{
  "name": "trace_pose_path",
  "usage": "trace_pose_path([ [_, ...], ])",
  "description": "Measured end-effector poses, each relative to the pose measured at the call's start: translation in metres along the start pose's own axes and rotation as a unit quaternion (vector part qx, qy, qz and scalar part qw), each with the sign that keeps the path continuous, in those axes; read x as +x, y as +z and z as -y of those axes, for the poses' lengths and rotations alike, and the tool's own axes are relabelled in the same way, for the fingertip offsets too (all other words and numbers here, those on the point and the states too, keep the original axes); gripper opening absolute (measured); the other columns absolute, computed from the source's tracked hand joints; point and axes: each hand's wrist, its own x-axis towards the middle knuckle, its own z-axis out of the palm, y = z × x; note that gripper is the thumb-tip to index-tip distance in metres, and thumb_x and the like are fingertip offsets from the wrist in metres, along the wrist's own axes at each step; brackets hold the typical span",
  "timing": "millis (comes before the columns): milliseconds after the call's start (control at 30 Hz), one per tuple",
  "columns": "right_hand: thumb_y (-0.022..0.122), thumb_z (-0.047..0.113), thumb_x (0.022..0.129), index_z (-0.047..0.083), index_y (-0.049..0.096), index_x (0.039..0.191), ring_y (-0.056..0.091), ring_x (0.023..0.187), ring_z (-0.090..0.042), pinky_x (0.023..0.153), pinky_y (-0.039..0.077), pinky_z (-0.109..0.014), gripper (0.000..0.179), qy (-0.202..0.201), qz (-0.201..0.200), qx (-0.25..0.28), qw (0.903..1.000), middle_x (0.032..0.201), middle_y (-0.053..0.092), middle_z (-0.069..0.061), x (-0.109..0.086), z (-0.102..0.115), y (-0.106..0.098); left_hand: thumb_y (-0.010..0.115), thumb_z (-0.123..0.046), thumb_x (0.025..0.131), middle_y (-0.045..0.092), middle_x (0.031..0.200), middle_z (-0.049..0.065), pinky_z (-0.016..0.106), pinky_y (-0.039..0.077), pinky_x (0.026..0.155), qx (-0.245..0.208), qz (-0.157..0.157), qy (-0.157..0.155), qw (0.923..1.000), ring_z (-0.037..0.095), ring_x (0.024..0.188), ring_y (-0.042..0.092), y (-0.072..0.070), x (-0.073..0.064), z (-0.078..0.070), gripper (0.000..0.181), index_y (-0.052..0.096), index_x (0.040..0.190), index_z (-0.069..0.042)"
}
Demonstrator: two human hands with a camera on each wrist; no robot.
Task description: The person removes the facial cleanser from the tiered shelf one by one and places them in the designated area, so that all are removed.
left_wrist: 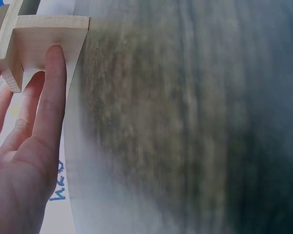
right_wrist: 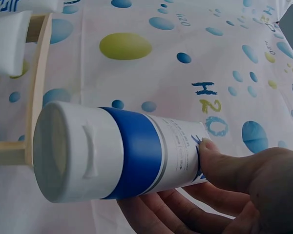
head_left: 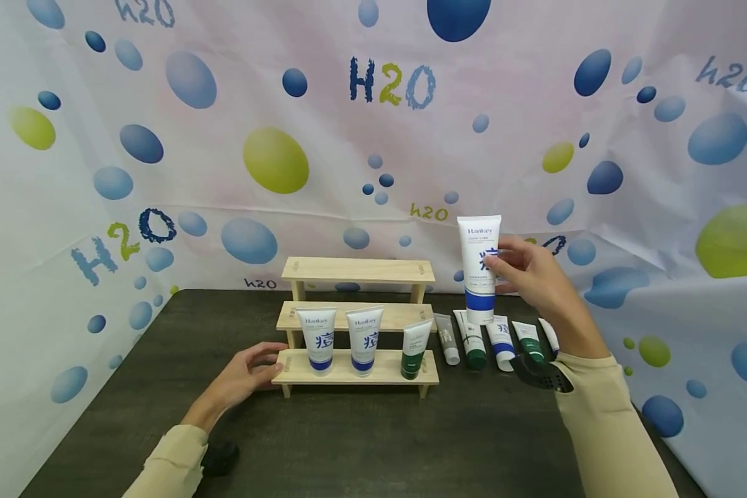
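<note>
My right hand point(head_left: 526, 273) holds a white squeeze tube point(head_left: 478, 270) with a blue band, cap down, in the air right of the wooden display stand point(head_left: 355, 366). In the right wrist view the thumb presses the tube's front, and its white cap point(right_wrist: 83, 151) faces the camera. My left hand point(head_left: 245, 373) grips the left end of the stand's lowest step. Its fingers point(left_wrist: 53, 92) touch the wood in the left wrist view. Two white-and-blue tubes point(head_left: 317, 339) point(head_left: 365, 339) and a smaller white-and-green tube point(head_left: 415, 349) stand on that lowest step.
Behind the right arm lie several tubes on the dark table, among them a grey one point(head_left: 447, 339), a white-and-green one point(head_left: 471, 339) and a white-and-blue one point(head_left: 501, 342). The middle step point(head_left: 398, 316) and top step point(head_left: 355, 270) rise behind. A printed curtain point(head_left: 324, 228) hangs at the back.
</note>
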Motion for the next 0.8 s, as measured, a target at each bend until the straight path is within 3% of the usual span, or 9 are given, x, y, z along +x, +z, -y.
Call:
trace_pose_path([
  [200, 0.056, 0.025, 0.108, -0.006, 0.045, 0.148, 0.067, 0.112, -0.040, 0.079, 0.065, -0.036, 0.053, 0.005, 0.011, -0.016, 0.9998, 0.132, 0.062, -0.034, -0.014, -0.024, -0.004, 0.068, -0.027, 0.102, 0.050, 0.148, 0.032, 0.039, 0.063, 0.092, 0.000, 0.004, 0.000, 1.0000, 0.028, 0.118, 0.066, 0.001, 0.000, 0.001, 0.061, 0.045, 0.152, -0.001],
  [567, 0.053, 0.023, 0.109, -0.016, 0.042, 0.145, 0.070, 0.107, -0.041, 0.074, 0.066, -0.039, 0.054, 0.021, 0.026, -0.029, 0.9990, 0.129, 0.061, -0.042, -0.028, -0.056, -0.013, 0.068, -0.028, 0.101, 0.050, 0.147, 0.031, 0.040, 0.063, 0.093, -0.007, -0.001, -0.006, 1.0000, 0.026, 0.116, 0.066, -0.001, -0.002, 0.001, 0.062, 0.045, 0.152, -0.001],
  [800, 0.055, 0.026, 0.109, -0.015, 0.043, 0.144, 0.072, 0.098, -0.030, 0.072, 0.066, -0.038, 0.055, 0.046, 0.029, -0.057, 0.9969, 0.126, 0.063, -0.039, -0.040, -0.075, -0.016, 0.069, -0.027, 0.101, 0.051, 0.147, 0.031, 0.038, 0.063, 0.091, 0.000, -0.004, 0.002, 1.0000, 0.027, 0.116, 0.066, 0.001, 0.001, 0.000, 0.060, 0.047, 0.151, -0.002],
])
